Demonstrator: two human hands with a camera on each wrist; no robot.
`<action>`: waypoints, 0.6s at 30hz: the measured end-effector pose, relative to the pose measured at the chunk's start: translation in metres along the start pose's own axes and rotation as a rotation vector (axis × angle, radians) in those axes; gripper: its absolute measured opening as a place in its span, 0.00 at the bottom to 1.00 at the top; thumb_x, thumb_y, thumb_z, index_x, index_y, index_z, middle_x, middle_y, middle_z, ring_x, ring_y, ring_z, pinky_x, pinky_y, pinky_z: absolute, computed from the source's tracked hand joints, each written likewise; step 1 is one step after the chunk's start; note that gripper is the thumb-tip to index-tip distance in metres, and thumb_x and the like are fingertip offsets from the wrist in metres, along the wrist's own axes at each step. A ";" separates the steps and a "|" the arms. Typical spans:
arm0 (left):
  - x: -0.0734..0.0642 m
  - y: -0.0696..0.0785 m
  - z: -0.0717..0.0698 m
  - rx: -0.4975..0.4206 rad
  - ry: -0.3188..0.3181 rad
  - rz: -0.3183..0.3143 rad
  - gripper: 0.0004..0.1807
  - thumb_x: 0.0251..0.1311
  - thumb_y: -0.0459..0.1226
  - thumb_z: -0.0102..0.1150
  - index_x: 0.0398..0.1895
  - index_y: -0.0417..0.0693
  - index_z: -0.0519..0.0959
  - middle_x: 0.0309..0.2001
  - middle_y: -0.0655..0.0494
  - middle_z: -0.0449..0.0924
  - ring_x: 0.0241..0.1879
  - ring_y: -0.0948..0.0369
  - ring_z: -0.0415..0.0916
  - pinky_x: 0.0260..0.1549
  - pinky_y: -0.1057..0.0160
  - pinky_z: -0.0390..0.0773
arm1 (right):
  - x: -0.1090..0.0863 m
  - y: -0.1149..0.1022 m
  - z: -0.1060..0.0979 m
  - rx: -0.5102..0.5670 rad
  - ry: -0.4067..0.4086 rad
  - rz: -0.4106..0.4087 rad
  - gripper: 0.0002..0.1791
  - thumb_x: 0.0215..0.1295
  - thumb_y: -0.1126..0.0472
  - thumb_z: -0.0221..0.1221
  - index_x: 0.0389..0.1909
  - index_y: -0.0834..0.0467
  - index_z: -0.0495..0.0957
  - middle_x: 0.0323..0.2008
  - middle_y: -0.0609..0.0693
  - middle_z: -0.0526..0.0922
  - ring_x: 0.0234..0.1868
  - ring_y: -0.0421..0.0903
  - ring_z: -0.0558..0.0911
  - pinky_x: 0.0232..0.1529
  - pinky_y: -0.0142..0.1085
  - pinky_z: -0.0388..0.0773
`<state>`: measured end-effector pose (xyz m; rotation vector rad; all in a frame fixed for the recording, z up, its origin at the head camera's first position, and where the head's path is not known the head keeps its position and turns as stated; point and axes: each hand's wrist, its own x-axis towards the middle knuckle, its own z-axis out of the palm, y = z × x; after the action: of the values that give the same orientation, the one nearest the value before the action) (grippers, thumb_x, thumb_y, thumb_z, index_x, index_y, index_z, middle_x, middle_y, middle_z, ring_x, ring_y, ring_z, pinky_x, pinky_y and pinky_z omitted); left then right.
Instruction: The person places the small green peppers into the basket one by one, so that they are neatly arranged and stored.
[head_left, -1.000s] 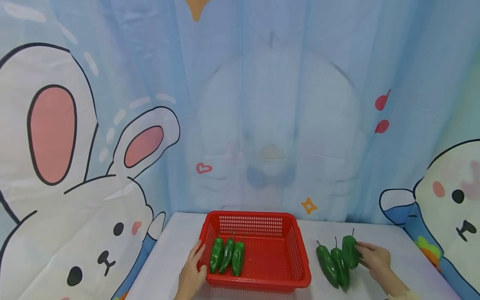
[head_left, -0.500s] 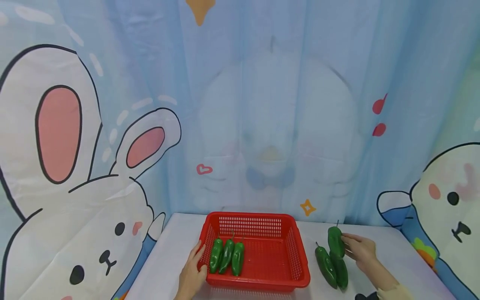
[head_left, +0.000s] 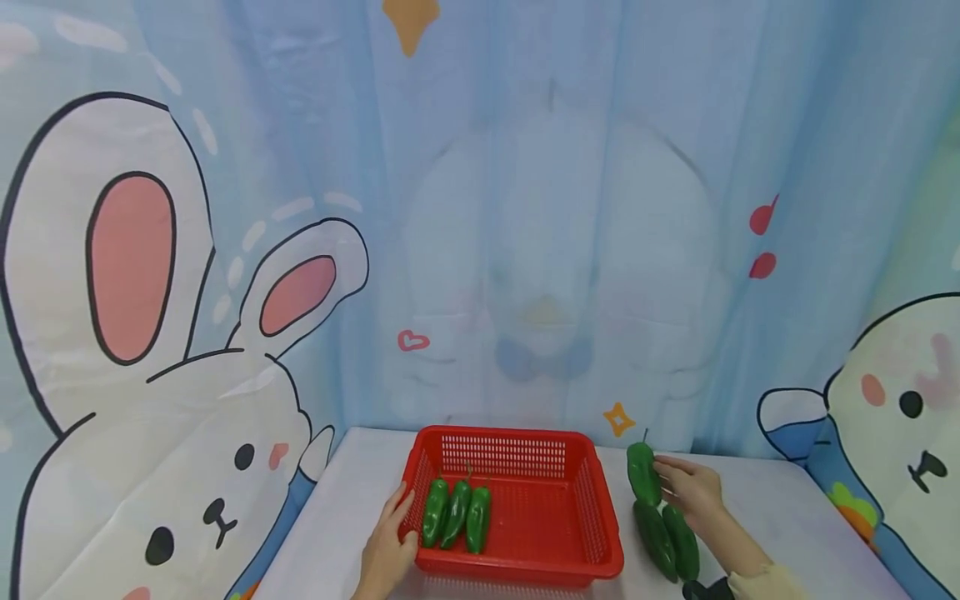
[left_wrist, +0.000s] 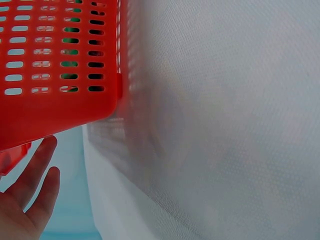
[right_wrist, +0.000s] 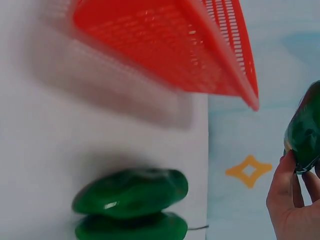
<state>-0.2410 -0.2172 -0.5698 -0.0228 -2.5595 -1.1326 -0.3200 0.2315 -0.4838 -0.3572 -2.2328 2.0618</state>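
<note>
My right hand pinches a green pepper by its side, stem pointing up, above the right part of the table. In the right wrist view this pepper is at the right edge, partly cut off. Below it two more green peppers lie side by side on the table. My left hand touches the left side of a red plastic basket, its visible fingers fairly straight at the rim in the left wrist view. Inside the basket three green peppers lie in a row at the left.
The white table carries the basket in the middle and the loose peppers to its right. A blue curtain with cartoon animals hangs close behind the table. A dark object shows beside the right sleeve.
My right hand has lifted the pepper off the table group and carried it left, toward the basket. The left hand and basket stay in place while the head view shifts slightly.
</note>
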 end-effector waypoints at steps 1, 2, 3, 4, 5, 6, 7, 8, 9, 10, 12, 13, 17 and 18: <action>0.000 0.000 0.000 -0.001 0.002 0.001 0.35 0.50 0.29 0.53 0.67 0.37 0.70 0.72 0.46 0.61 0.68 0.44 0.64 0.57 0.40 0.72 | -0.001 -0.001 0.003 -0.002 -0.001 -0.004 0.27 0.67 0.65 0.57 0.63 0.77 0.67 0.38 0.53 0.84 0.32 0.37 0.81 0.33 0.34 0.83; 0.000 -0.001 0.000 -0.001 0.005 0.003 0.34 0.50 0.29 0.54 0.67 0.37 0.71 0.72 0.46 0.61 0.68 0.45 0.64 0.56 0.40 0.72 | -0.001 -0.001 0.006 -0.006 0.000 -0.008 0.27 0.67 0.65 0.57 0.63 0.77 0.67 0.39 0.53 0.84 0.32 0.37 0.81 0.33 0.34 0.83; -0.001 -0.001 0.001 -0.002 0.006 0.005 0.34 0.50 0.29 0.54 0.67 0.37 0.71 0.72 0.46 0.61 0.68 0.45 0.64 0.56 0.40 0.73 | -0.002 -0.002 0.009 -0.006 -0.003 -0.015 0.27 0.68 0.65 0.57 0.63 0.77 0.68 0.40 0.54 0.84 0.33 0.37 0.81 0.33 0.34 0.82; -0.001 -0.001 0.001 -0.003 0.009 0.006 0.34 0.50 0.29 0.54 0.67 0.37 0.71 0.72 0.46 0.62 0.68 0.45 0.64 0.56 0.40 0.73 | -0.003 -0.003 0.012 -0.005 -0.006 -0.017 0.27 0.67 0.65 0.57 0.63 0.77 0.68 0.40 0.54 0.83 0.33 0.37 0.81 0.33 0.34 0.82; -0.001 -0.001 0.000 -0.002 0.011 0.008 0.34 0.50 0.29 0.54 0.67 0.37 0.71 0.72 0.46 0.62 0.68 0.45 0.64 0.56 0.40 0.73 | -0.004 -0.004 0.015 -0.008 -0.009 -0.021 0.27 0.67 0.65 0.56 0.62 0.77 0.68 0.40 0.54 0.83 0.33 0.37 0.81 0.33 0.34 0.82; -0.001 -0.001 0.000 -0.002 0.013 0.008 0.34 0.50 0.29 0.54 0.67 0.37 0.71 0.72 0.47 0.62 0.68 0.45 0.64 0.56 0.40 0.73 | -0.005 -0.005 0.017 -0.006 -0.014 -0.023 0.27 0.67 0.65 0.57 0.62 0.77 0.68 0.39 0.53 0.83 0.33 0.38 0.81 0.33 0.33 0.82; -0.001 -0.001 0.000 -0.002 0.015 0.009 0.34 0.50 0.29 0.54 0.67 0.37 0.71 0.72 0.47 0.62 0.68 0.45 0.64 0.56 0.40 0.72 | -0.006 -0.005 0.020 0.005 -0.025 -0.026 0.27 0.67 0.65 0.57 0.62 0.78 0.68 0.39 0.53 0.83 0.33 0.38 0.81 0.33 0.34 0.82; -0.001 -0.001 0.000 -0.001 0.014 0.008 0.34 0.50 0.29 0.54 0.67 0.37 0.71 0.72 0.47 0.62 0.68 0.45 0.64 0.56 0.40 0.72 | -0.007 -0.006 0.023 0.012 -0.035 -0.028 0.27 0.67 0.65 0.57 0.62 0.78 0.68 0.38 0.52 0.83 0.33 0.38 0.81 0.33 0.34 0.82; -0.001 -0.001 0.000 0.000 0.014 0.010 0.34 0.51 0.29 0.54 0.67 0.37 0.71 0.72 0.47 0.62 0.67 0.45 0.64 0.56 0.40 0.73 | -0.008 -0.006 0.025 0.021 -0.049 -0.029 0.27 0.68 0.65 0.57 0.62 0.78 0.68 0.38 0.51 0.83 0.33 0.38 0.81 0.33 0.34 0.82; -0.001 -0.001 0.000 -0.002 0.015 0.011 0.34 0.50 0.29 0.54 0.67 0.37 0.71 0.72 0.47 0.62 0.67 0.45 0.65 0.56 0.40 0.73 | -0.009 -0.006 0.028 0.027 -0.063 -0.029 0.27 0.68 0.64 0.56 0.62 0.78 0.67 0.37 0.50 0.83 0.34 0.38 0.81 0.34 0.33 0.82; -0.001 0.000 0.001 -0.002 0.013 0.012 0.34 0.50 0.29 0.54 0.67 0.37 0.71 0.72 0.47 0.62 0.67 0.45 0.65 0.56 0.40 0.73 | -0.012 -0.007 0.032 0.041 -0.090 -0.027 0.27 0.68 0.65 0.56 0.62 0.78 0.67 0.37 0.49 0.83 0.35 0.38 0.81 0.35 0.32 0.81; -0.001 0.001 0.001 -0.003 0.011 0.012 0.34 0.50 0.29 0.54 0.67 0.37 0.71 0.72 0.47 0.62 0.67 0.45 0.65 0.56 0.40 0.73 | -0.013 -0.007 0.035 0.048 -0.103 -0.026 0.27 0.69 0.65 0.55 0.63 0.78 0.67 0.37 0.48 0.83 0.35 0.38 0.81 0.35 0.32 0.81; -0.001 0.002 -0.001 0.001 0.014 0.008 0.34 0.50 0.29 0.54 0.67 0.38 0.71 0.72 0.47 0.63 0.67 0.45 0.65 0.55 0.39 0.73 | -0.017 -0.007 0.048 0.046 -0.125 -0.031 0.26 0.68 0.65 0.55 0.62 0.78 0.68 0.37 0.50 0.84 0.37 0.40 0.83 0.37 0.33 0.82; -0.001 0.002 -0.001 -0.001 0.016 0.005 0.34 0.50 0.29 0.54 0.67 0.38 0.71 0.72 0.48 0.63 0.67 0.45 0.66 0.55 0.40 0.74 | -0.018 -0.008 0.053 0.043 -0.125 -0.033 0.26 0.68 0.65 0.55 0.61 0.78 0.68 0.38 0.51 0.84 0.37 0.41 0.83 0.37 0.33 0.83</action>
<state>-0.2392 -0.2162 -0.5680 -0.0202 -2.5434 -1.1274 -0.3145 0.1758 -0.4791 -0.1923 -2.2417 2.1677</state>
